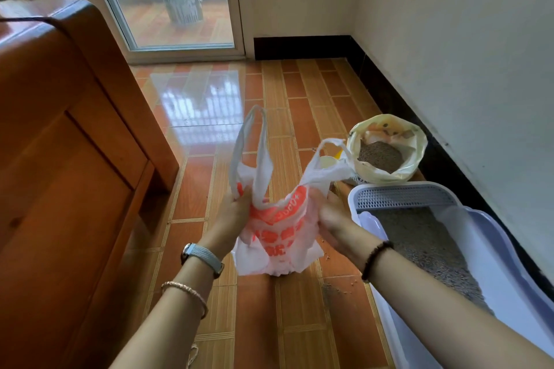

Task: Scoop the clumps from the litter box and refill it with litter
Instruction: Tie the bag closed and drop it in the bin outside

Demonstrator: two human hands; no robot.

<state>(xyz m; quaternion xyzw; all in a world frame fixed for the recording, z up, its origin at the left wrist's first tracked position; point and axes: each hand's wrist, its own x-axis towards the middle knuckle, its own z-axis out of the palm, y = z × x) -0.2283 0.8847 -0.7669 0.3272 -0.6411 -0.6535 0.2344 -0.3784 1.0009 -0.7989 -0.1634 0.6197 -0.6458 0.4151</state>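
I hold a white plastic bag with red print in front of me above the tiled floor, its two handles sticking up. My left hand grips the bag's left side and my right hand grips its right side. To the right on the floor stands the pale litter box, with grey litter inside and a grey grid step at its far end. Beyond it sits an open yellowish litter bag with grey litter showing inside.
A wooden cabinet fills the left side. A wall with a black skirting runs along the right. Ahead is a glass door with a bin outside. A few litter grains lie scattered on the floor by the box.
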